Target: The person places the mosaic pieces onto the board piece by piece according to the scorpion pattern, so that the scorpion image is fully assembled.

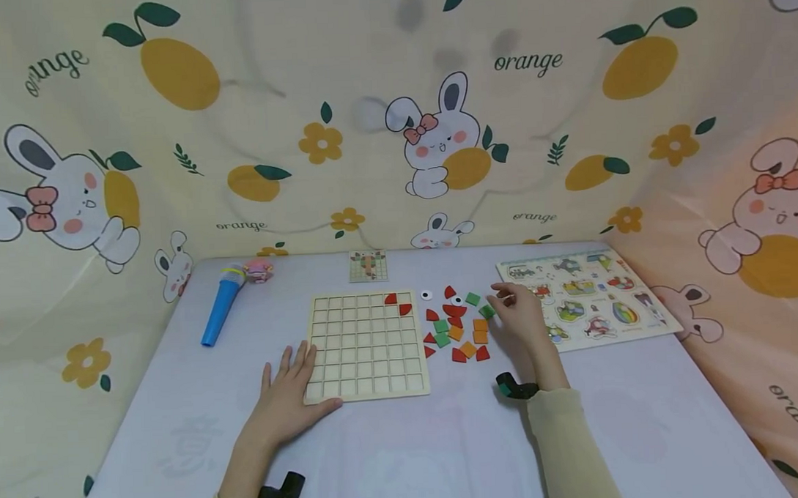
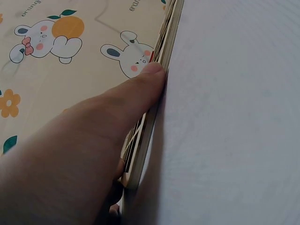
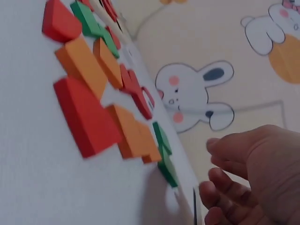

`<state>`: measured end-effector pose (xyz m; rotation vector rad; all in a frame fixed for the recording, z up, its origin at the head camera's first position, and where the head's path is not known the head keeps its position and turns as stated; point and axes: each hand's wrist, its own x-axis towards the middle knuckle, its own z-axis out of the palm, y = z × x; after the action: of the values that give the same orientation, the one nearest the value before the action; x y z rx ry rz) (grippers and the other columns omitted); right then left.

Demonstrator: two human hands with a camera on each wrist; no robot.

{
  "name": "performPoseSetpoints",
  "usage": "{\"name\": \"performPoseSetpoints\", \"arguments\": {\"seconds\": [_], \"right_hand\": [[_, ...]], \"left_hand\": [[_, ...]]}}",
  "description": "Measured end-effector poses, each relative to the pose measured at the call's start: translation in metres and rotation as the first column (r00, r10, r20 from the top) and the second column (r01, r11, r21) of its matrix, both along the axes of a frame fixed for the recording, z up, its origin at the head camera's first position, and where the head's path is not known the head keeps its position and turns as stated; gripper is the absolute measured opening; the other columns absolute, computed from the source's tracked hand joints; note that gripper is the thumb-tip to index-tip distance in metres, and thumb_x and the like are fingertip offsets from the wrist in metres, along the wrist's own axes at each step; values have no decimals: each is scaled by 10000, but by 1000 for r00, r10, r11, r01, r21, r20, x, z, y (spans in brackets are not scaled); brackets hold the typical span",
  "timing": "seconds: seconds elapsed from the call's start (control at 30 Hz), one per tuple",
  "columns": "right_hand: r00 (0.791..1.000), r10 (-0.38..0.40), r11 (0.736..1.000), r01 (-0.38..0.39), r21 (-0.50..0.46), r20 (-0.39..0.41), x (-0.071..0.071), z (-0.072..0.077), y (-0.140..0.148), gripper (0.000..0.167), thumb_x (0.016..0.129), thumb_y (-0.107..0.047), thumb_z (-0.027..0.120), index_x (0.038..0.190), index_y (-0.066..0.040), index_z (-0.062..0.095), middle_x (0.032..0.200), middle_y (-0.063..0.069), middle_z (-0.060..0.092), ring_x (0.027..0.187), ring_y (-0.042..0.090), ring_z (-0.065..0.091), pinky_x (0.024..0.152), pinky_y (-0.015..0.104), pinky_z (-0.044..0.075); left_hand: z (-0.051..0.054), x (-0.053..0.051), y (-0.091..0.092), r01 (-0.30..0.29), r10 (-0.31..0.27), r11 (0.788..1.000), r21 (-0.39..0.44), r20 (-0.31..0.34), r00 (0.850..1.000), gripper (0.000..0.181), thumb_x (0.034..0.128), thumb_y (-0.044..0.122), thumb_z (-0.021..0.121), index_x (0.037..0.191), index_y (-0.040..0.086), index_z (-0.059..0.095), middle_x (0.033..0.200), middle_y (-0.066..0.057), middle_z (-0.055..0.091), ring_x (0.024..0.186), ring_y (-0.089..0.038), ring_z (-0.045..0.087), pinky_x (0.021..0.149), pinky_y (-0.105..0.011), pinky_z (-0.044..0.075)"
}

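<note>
Crowded pieces [image 1: 468, 349] could scatter.
Your left hand [image 1: 287, 396] lies spread against the grid [image 1: 363, 342]; your right hand [image 1: 523, 310], loosely curled, apparently empty, could nudge green tiles [image 1: 486, 312].

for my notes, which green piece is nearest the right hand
The rightmost green piece, just beyond two orange pieces; the other three greens lie farther left from the right hand.

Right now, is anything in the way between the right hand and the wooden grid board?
Yes: loose red, orange and green pieces lie on the table between right hand and grid board, though seemingly low enough to pass over.
</note>
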<state>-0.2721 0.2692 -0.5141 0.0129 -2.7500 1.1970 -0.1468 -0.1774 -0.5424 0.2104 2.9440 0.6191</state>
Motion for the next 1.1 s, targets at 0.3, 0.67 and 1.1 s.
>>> {"name": "performPoseSetpoints", "arguments": {"seconds": [0.3, 0.67, 1.1], "right_hand": [[991, -8, 996, -5, 93, 136, 7, -6, 3, 393, 998, -251, 711, 1263, 39, 700, 1167, 218, 685, 1020, 340, 608, 905, 465, 538], [989, -15, 996, 3, 85, 148, 8, -9, 6, 388, 986, -297, 747, 1230, 4, 729, 1117, 173, 675, 998, 310, 561, 883, 426, 504], [991, 43, 992, -57, 111, 127, 9, -12, 9, 338, 1001, -211, 742, 1233, 34, 712, 1072, 166, 651, 948, 290, 545, 827, 388, 482]], "left_hand": [[3, 2, 1, 4, -4, 1000, 20, -4, 1000, 1192, 856, 767, 683, 1684, 48, 215, 1763, -173, 151, 1626, -476, 54, 1237, -763, -5], [2, -3, 2, 9, -9, 1000, 9, -11, 1000, 1197, 858, 779, 674, 1688, 58, 202, 1764, -168, 148, 1627, -472, 51, 1239, -759, -4], [2, -1, -1, 8, -8, 1000, 4, 12, 1000, 1206, 851, 806, 654, 1681, 40, 231, 1760, -183, 153, 1619, -495, 56, 1225, -780, 4]]}}
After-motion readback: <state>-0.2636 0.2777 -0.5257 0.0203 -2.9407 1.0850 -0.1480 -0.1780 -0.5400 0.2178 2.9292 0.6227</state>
